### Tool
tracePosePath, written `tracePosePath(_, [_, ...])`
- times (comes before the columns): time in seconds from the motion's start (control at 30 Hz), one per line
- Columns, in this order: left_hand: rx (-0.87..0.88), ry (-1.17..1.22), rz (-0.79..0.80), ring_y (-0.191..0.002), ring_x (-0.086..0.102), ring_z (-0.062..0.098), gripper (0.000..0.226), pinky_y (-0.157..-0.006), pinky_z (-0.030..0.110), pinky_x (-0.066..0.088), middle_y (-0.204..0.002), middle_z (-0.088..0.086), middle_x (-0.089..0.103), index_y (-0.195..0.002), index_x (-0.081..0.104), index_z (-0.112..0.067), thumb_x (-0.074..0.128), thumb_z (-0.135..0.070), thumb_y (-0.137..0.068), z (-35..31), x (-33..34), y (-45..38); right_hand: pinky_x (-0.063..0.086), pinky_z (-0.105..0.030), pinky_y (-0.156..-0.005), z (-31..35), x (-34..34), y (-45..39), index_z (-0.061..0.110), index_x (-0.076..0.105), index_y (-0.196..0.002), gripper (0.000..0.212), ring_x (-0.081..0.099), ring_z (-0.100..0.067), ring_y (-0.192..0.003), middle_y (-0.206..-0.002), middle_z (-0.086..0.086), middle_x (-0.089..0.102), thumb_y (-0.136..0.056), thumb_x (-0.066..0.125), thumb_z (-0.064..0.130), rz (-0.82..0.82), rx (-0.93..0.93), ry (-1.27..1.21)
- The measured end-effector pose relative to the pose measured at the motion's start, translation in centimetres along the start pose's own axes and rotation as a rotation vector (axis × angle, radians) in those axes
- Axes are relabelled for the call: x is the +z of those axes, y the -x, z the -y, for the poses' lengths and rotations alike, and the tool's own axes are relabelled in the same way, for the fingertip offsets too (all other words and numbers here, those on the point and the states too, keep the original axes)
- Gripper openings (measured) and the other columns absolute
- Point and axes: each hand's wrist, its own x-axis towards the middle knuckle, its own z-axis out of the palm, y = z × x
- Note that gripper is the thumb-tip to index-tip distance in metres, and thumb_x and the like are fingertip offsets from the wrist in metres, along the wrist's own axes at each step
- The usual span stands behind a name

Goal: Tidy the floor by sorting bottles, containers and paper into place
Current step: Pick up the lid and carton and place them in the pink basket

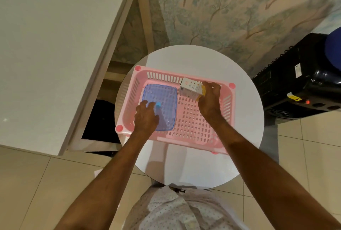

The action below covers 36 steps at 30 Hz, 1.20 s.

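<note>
A pink slotted basket [186, 77] stands on a round white table [193, 167]. In its left half lies a flat, clear blue lidded container [162, 98]. My left hand [146, 117] rests on the near edge of that container, fingers curled around a small clear bottle with a light-blue cap [158, 104]. My right hand [210, 100] grips a small white and yellow carton [191, 89] and holds it tilted over the basket's far right part, just above the basket floor.
A black water dispenser [299, 82] with a blue bottle on top stands right of the table. A white wall corner and a dark gap lie to the left. Beige floor tiles surround the table, with a white paper corner [98, 172] beside my left forearm.
</note>
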Motion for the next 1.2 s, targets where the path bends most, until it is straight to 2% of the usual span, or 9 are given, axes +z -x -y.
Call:
tracePosePath(0.07, [0.052,-0.083,0.076,-0.146,0.031,0.034,0.062,-0.113,0.046,0.038,-0.16,0.014,0.03,-0.15,0.044,-0.015,0.07,-0.023,-0.094,0.0,0.4,-0.2,0.05,-0.036,-0.107,0.0,-0.2,0.3,0.025,0.052,-0.144,0.054,0.038,-0.02,-0.144,-0.155,-0.007,0.034,-0.096,0.067,0.005,-0.023,-0.06,0.067])
tracePosePath(0.13, [0.058,-0.127,0.157,-0.149,0.025,0.034,0.071,-0.114,0.047,0.038,-0.164,0.013,0.024,-0.153,0.039,-0.016,0.074,-0.027,-0.092,0.4,0.7,-0.6,0.05,-0.03,-0.106,-0.1,-0.5,0.4,0.022,0.051,-0.145,0.052,0.036,-0.001,-0.139,-0.155,-0.007,0.035,-0.098,0.061,0.002,-0.017,-0.101,0.09])
tracePosePath(0.17, [0.056,-0.143,0.195,-0.15,0.023,0.035,0.075,-0.114,0.048,0.037,-0.165,0.013,0.021,-0.154,0.036,-0.016,0.076,-0.028,-0.09,0.7,0.9,-0.8,0.049,-0.028,-0.106,-0.2,-0.7,0.4,0.02,0.052,-0.144,0.05,0.036,0.003,-0.136,-0.154,-0.008,0.036,-0.098,0.059,0.001,0.0,-0.121,0.104])
tracePosePath(0.27, [0.065,-0.202,0.251,-0.15,0.024,0.035,0.083,-0.116,0.049,0.037,-0.166,0.013,0.019,-0.155,0.032,-0.016,0.079,-0.028,-0.087,1.5,1.3,-1.3,0.047,-0.031,-0.108,-0.2,-0.8,0.4,0.016,0.057,-0.14,0.045,0.039,-0.017,-0.137,-0.155,-0.011,0.037,-0.098,0.059,0.001,0.02,-0.193,0.169])
tracePosePath(0.33, [0.077,-0.229,0.238,-0.148,0.026,0.035,0.084,-0.115,0.048,0.037,-0.164,0.013,0.021,-0.154,0.032,-0.016,0.08,-0.027,-0.086,1.8,1.6,-1.5,0.05,-0.03,-0.106,0.0,-1.0,0.2,0.018,0.057,-0.138,0.039,0.042,-0.008,-0.129,-0.151,-0.008,0.041,-0.1,0.059,0.009,0.019,-0.169,0.13])
tracePosePath(0.43, [0.093,-0.252,0.215,-0.148,0.028,0.036,0.082,-0.116,0.048,0.036,-0.164,0.013,0.022,-0.152,0.033,-0.016,0.08,-0.022,-0.086,2.0,1.7,-1.9,0.054,-0.035,-0.105,0.0,-1.1,0.2,0.015,0.059,-0.135,0.034,0.043,-0.02,-0.132,-0.147,-0.01,0.045,-0.102,0.061,0.012,0.011,-0.192,0.127])
tracePosePath(0.63, [0.105,-0.278,0.18,-0.15,0.024,0.038,0.079,-0.12,0.049,0.032,-0.166,0.016,0.019,-0.154,0.032,-0.015,0.075,-0.009,-0.087,2.3,1.8,-2.6,0.051,-0.041,-0.11,0.2,-1.0,0.5,0.014,0.059,-0.136,0.032,0.044,-0.024,-0.134,-0.146,-0.01,0.047,-0.104,0.058,0.015,0.004,-0.167,0.097])
tracePosePath(0.93, [0.114,-0.253,0.18,-0.15,0.025,0.036,0.076,-0.12,0.047,0.03,-0.165,0.014,0.02,-0.154,0.031,-0.016,0.072,-0.023,-0.091,2.3,1.2,-1.9,0.041,-0.044,-0.116,-0.1,-0.6,1.0,0.021,0.05,-0.146,0.051,0.039,-0.027,-0.144,-0.156,-0.007,0.043,-0.098,0.067,0.027,0.023,-0.121,0.179])
tracePosePath(1.2, [0.207,-0.164,0.034,-0.149,0.032,0.034,0.069,-0.118,0.048,0.032,-0.164,0.012,0.031,-0.152,0.038,-0.018,0.065,-0.045,-0.094,2.4,0.4,-0.2,0.031,-0.053,-0.124,0.2,-0.1,4.7,0.02,0.036,-0.156,0.064,0.03,-0.029,-0.154,-0.165,-0.006,0.035,-0.1,0.064,0.035,0.011,-0.087,0.256])
